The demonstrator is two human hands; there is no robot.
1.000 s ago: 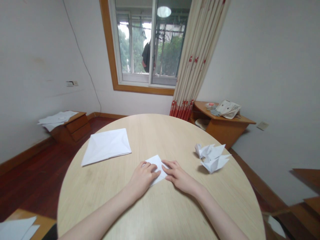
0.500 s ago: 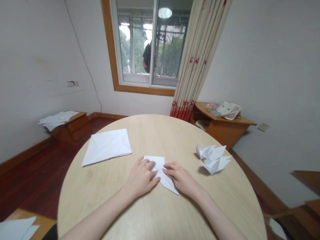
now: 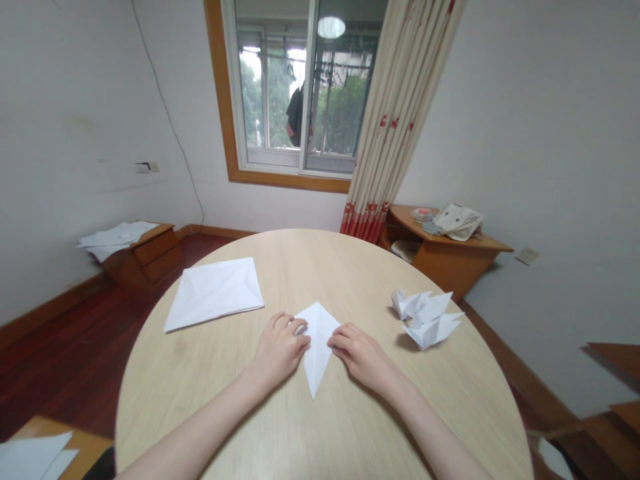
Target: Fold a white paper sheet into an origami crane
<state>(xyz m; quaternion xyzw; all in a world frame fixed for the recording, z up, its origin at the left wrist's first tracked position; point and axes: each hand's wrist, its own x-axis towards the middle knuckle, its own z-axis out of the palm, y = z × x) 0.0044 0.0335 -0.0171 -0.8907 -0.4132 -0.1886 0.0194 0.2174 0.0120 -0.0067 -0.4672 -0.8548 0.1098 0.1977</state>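
Observation:
A small white folded paper (image 3: pixel 317 347), kite-shaped with its long point toward me, lies on the round wooden table (image 3: pixel 320 427). My left hand (image 3: pixel 278 348) rests on the paper's left edge, its curled fingertips pressing the corner down. My right hand (image 3: pixel 361 355) presses the paper's right edge with its fingertips drawn together. Both hands stay low on the tabletop, one on each side of the paper.
A larger creased white sheet (image 3: pixel 214 292) lies at the table's left. Several folded paper figures (image 3: pixel 426 316) sit at the right. A low wooden cabinet with papers (image 3: pixel 131 244) stands at the left wall, a corner shelf with a bag (image 3: pixel 453 235) at the right.
The folded paper has been turned on the table: its long point, off to the right half a second ago, now points straight toward me. Both hands have shifted to its sides.

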